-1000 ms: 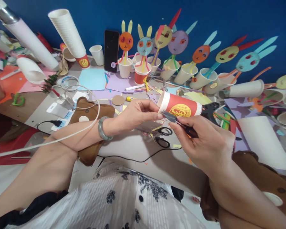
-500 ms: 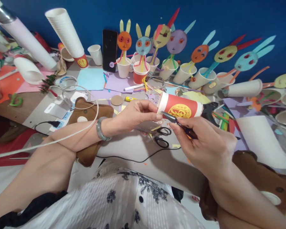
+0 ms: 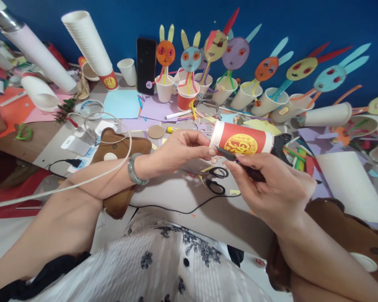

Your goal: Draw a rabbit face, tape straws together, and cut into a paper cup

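A red and white paper cup (image 3: 255,138) with a round gold emblem is held on its side above the table. My left hand (image 3: 192,144) grips its white left end between thumb and fingers. In my right hand (image 3: 264,180) is a small dark-bladed craft knife (image 3: 225,154), its tip against or very close to the cup's left end; I cannot tell if it has pierced the paper. Most of the handle is hidden by the fingers. Just below on the table lie black-handled scissors (image 3: 216,187), near paper scraps.
Several paper cups with rabbit-faced figures (image 3: 190,58) line the blue wall. A tall cup stack (image 3: 88,46) and a phone (image 3: 146,65) stand at the back. A white cable (image 3: 127,155) crosses over my left forearm. Brown bear-shaped pads (image 3: 122,201) lie along the front edge.
The cup, both hands and the knife appear slightly further right, while the whole view has shifted a little. Both grips stay the same.
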